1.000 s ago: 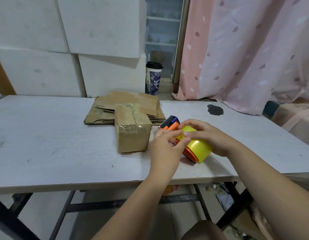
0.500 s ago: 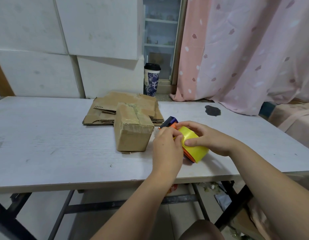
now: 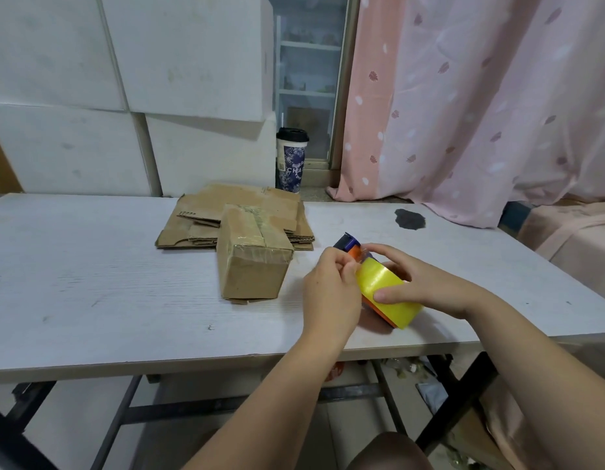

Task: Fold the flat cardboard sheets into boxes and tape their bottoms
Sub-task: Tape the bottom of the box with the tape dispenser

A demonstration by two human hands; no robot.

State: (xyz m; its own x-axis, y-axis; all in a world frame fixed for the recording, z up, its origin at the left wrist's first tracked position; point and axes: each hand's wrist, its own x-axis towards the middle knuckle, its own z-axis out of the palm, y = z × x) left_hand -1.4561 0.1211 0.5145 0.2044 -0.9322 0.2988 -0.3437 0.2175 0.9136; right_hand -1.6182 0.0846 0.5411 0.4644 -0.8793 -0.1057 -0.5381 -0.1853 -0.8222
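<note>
A small folded cardboard box (image 3: 251, 266) with tape across its top stands on the white table (image 3: 90, 300). Behind it lies a stack of flat cardboard sheets (image 3: 206, 218). To the box's right rests an orange tape dispenser with a yellow tape roll (image 3: 385, 293). My right hand (image 3: 419, 286) holds the roll from the right, thumb on its face. My left hand (image 3: 331, 293) pinches the loose tape end at the roll's upper left, near the dispenser's blue head (image 3: 346, 241).
A lidded paper cup (image 3: 290, 161) stands behind the table by a glass door. White foam blocks (image 3: 124, 79) fill the back left, a pink curtain (image 3: 480, 96) hangs at the back right. A dark patch (image 3: 409, 218) marks the table's far right.
My left hand has closed its fingertips on the tape end at the roll's top. The right hand has shifted slightly lower on the roll. The box and sheets have not moved.
</note>
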